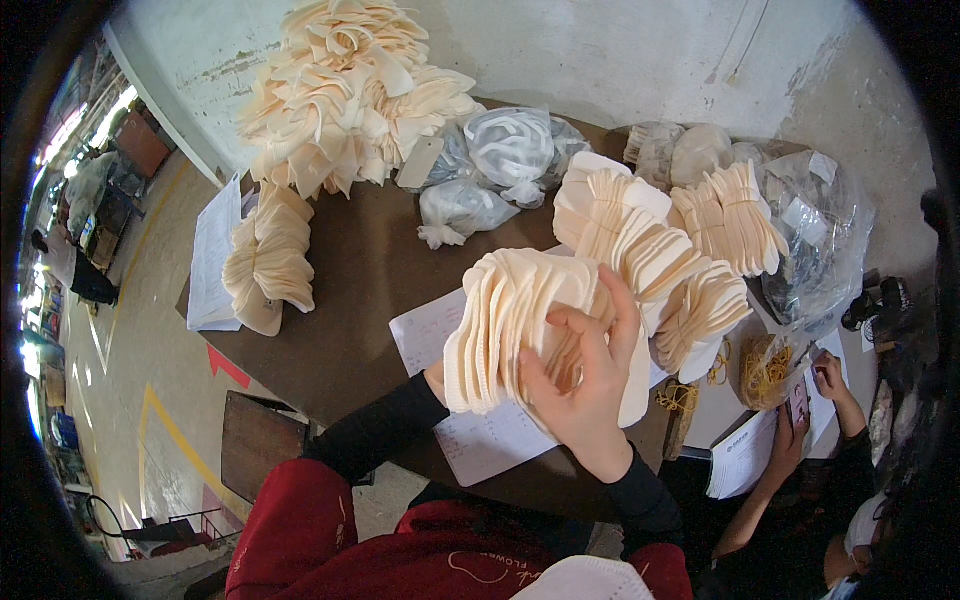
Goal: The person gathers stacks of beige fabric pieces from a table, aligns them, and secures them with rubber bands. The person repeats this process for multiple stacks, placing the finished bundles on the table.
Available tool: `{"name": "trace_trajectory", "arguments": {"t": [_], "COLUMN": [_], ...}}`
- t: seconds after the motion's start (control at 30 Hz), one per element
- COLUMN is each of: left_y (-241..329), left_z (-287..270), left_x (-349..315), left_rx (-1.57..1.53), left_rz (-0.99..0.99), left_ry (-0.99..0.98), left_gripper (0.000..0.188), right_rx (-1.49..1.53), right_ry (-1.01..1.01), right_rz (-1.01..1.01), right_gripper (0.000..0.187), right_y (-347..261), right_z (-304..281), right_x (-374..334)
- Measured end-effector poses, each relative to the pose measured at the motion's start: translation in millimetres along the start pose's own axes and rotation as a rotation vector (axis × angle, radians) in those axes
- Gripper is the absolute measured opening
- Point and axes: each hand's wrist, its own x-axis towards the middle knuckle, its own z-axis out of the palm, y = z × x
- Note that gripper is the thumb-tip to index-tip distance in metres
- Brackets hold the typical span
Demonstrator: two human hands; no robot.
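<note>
A thick stack of cream, insole-shaped pieces [490, 320] is fanned out in front of me above the table. My left hand [436, 382] supports it from the left; most of that hand is hidden behind the pieces, with only the wrist side showing. Across the right part of the stack lies my right hand [585, 390], thumb and forefinger bent around some pieces, the other fingers among their edges. Below the stack, sheets of paper with handwriting [480, 450] rest on the brown table [350, 370].
Tied bundles of cream pieces [640, 230] lie to the right, another bundle [268, 260] at left. A tall cream heap [335, 100] and plastic bags [510, 150] stand by the wall. At right, another person's hand [790, 440] holds a phone near yellow bands [765, 375].
</note>
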Motion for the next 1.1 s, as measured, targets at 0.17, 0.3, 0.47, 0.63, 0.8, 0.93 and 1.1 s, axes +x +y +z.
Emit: {"name": "trace_trajectory", "arguments": {"t": [0.17,0.3,0.47,0.63,0.8,0.93,1.1], "left_y": [14,12,10,11,12,10,8], "left_z": [13,6,4,10,14,11,0], "left_x": [-7,-16,-17,-14,-11,-14,-8], "left_rx": [0.232,-0.002,0.088,0.108,0.167,0.314,0.444], "left_rz": [-0.148,-0.167,-0.175,-0.153,-0.136,-0.150,-0.124], "left_ry": [0.322,0.325,0.371,0.370,0.386,0.442,0.389], "left_gripper": [0.055,0.063,0.064,0.064,0.066,0.071,0.081], "right_rx": [0.081,-0.127,-0.006,-0.005,0.068,-0.131,-0.163], "right_ry": [0.059,-0.011,0.031,0.020,0.047,0.035,0.006], "right_rz": [-0.008,-0.061,-0.027,-0.045,0.067,-0.067,-0.118], "right_gripper": [0.022,0.021,0.020,0.021,0.022,0.030,0.031], "right_y": [10,11,7,12,10,8,11], "right_z": [6,5,4,4,7,4,6], "right_x": [-3,-4,-2,-4,-4,-4,-6]}}
